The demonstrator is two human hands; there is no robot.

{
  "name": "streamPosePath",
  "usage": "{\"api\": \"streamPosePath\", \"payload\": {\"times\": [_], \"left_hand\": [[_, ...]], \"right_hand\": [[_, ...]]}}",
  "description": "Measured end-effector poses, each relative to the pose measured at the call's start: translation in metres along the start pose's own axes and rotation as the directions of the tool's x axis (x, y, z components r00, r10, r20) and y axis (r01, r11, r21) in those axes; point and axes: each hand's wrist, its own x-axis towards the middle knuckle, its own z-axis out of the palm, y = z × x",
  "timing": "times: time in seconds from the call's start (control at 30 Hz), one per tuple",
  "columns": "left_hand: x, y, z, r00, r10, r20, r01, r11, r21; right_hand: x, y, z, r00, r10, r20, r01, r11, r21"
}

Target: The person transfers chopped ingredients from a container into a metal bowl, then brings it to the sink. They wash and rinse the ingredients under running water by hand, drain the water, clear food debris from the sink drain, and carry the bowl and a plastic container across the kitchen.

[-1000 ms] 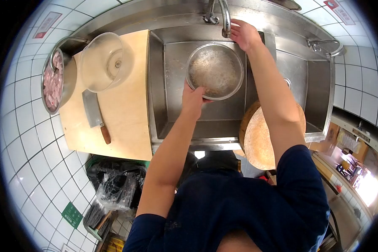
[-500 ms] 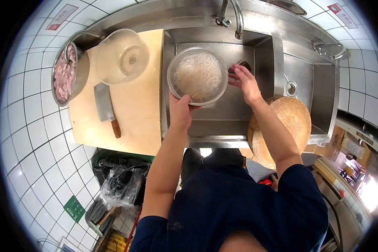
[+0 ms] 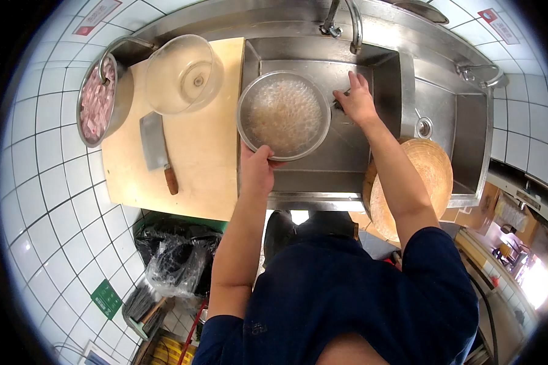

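Observation:
My left hand (image 3: 259, 167) grips the near rim of a round bowl (image 3: 242, 131), its thumb over the edge. Inside the bowl, bubbly, cloudy water (image 3: 285, 115) covers pale contents that I cannot make out. The bowl is over the left part of the steel sink (image 3: 323, 161). To its right, my right hand (image 3: 359, 103) reaches down into the sink, fingers apart. Under its thumb side a dark thing (image 3: 341, 102) shows in part, mostly hidden by the hand. Behind the hands, a faucet (image 3: 355, 36) hangs over the basin.
On the left, a wooden board (image 3: 201, 158) bears a cleaver (image 3: 154, 146) and a clear plastic tub (image 3: 186, 73). Beyond it, a metal bowl (image 3: 125, 94) holds cut pink meat (image 3: 97, 103). A round wooden block (image 3: 435, 167) stands by the second basin (image 3: 447, 109) at right.
The bowl has shifted slightly left and down with my left hand. My right hand has spread its fingers and now covers more of the dark thing in the sink.

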Motion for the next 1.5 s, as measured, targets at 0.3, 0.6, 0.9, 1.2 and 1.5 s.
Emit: {"api": "streamPosePath", "payload": {"times": [0.3, 0.6, 0.9, 1.2, 1.5], "left_hand": [[0.001, 0.002, 0.003, 0.997, 0.067, 0.026, -0.067, 0.997, -0.031], [0.003, 0.002, -0.001, 0.995, 0.088, 0.054, -0.088, 0.996, 0.0], [0.001, -0.004, -0.001, 0.99, 0.083, 0.111, -0.078, 0.996, -0.046], [-0.012, -0.004, 0.019, 0.986, 0.143, 0.079, -0.136, 0.987, -0.087], [-0.02, -0.011, 0.03, 0.985, 0.142, 0.098, -0.128, 0.983, -0.135]], "right_hand": [[-0.074, -0.044, 0.002, 0.856, 0.074, 0.512, -0.51, 0.288, 0.811], [-0.084, -0.046, 0.003, 0.984, -0.031, -0.173, 0.145, 0.701, 0.698], [-0.065, -0.085, -0.049, 0.975, -0.1, -0.196, 0.193, 0.818, 0.541], [-0.133, -0.085, -0.008, 0.939, 0.07, 0.338, -0.344, 0.122, 0.931], [-0.12, -0.07, 0.004, 0.952, 0.049, 0.302, -0.3, 0.352, 0.887]]}}
